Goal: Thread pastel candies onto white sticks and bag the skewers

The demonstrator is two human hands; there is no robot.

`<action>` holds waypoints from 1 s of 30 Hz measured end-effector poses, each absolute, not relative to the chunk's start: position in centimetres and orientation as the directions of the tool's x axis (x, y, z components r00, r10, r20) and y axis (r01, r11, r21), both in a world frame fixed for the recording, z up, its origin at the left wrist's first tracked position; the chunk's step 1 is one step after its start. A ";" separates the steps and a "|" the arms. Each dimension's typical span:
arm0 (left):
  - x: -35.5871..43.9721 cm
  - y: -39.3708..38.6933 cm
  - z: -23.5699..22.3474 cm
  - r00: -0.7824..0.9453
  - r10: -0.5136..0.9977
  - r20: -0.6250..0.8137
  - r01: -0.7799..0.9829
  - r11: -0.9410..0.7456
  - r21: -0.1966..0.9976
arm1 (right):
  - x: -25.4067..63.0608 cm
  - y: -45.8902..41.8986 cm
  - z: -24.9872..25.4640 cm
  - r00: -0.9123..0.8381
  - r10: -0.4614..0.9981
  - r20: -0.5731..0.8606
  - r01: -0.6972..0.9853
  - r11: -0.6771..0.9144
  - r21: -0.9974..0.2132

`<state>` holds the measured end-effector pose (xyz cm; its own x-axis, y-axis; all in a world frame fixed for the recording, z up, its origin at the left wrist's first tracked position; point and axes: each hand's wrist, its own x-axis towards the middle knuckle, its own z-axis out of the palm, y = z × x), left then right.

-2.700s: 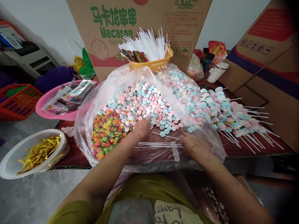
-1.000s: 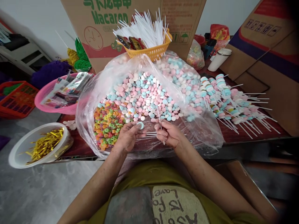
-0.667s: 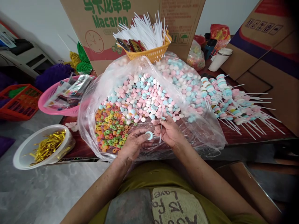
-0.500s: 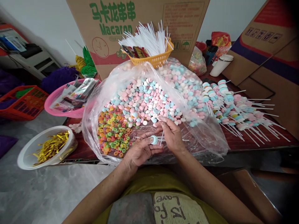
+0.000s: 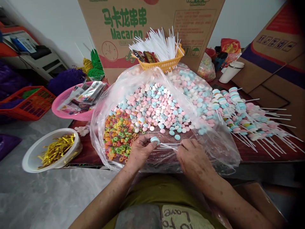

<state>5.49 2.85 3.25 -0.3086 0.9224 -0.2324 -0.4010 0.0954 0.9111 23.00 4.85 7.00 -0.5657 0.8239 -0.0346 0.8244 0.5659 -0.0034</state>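
My left hand [image 5: 142, 149] is closed, pinching a light blue marshmallow [image 5: 154, 140] between thumb and fingers. My right hand [image 5: 194, 156] is palm down with its fingers closed on the ends of several thin white sticks [image 5: 166, 146] lying over the clear plastic bag. Its fingertips are partly hidden, so how many sticks it grips is unclear. Beyond both hands spreads a heap of pink, white and blue marshmallows [image 5: 154, 105]. Colourful ring-shaped cereal pieces [image 5: 118, 133] lie to the left of my left hand.
Finished-looking marshmallow skewers [image 5: 252, 117] are piled at the right. A yellow basket [image 5: 164, 65] of white sticks stands behind the heap, before a cardboard box [image 5: 111, 68]. At left are a pink basket [image 5: 58, 105] of packets and a white bowl [image 5: 30, 159] of gold ties.
My right hand has turned palm down and lowered onto the sticks; it was raised with an upright stick. My left hand still holds the blue marshmallow. The view has shifted slightly.
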 end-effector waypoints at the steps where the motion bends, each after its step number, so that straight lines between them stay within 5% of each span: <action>1: 5.5 2.8 3.2 -0.327 0.915 -0.235 -0.387 0.098 0.917 | 22.6 4.7 6.8 -0.571 0.816 -0.088 0.821 0.570 -0.045; 6: 5.3 2.4 3.3 -0.395 0.897 -0.199 -0.282 0.088 0.955 | 21.7 4.0 6.2 -0.556 0.773 -0.307 0.829 0.544 -0.130; 20: 5.7 2.1 3.6 -0.400 0.898 -0.182 -0.189 0.114 0.975 | 21.5 3.3 7.0 -0.517 0.832 -0.199 0.846 0.532 0.029; 30: 5.7 2.0 2.9 -0.435 0.899 -0.038 0.215 0.145 0.966 | 20.7 3.2 7.0 -0.507 0.832 -0.223 0.849 0.527 0.033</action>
<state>5.69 2.01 2.94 -0.4353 0.8995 -0.0379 0.2149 0.1447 0.9659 20.66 3.17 7.01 -0.5073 0.8324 -0.2233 0.8495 0.5266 0.0330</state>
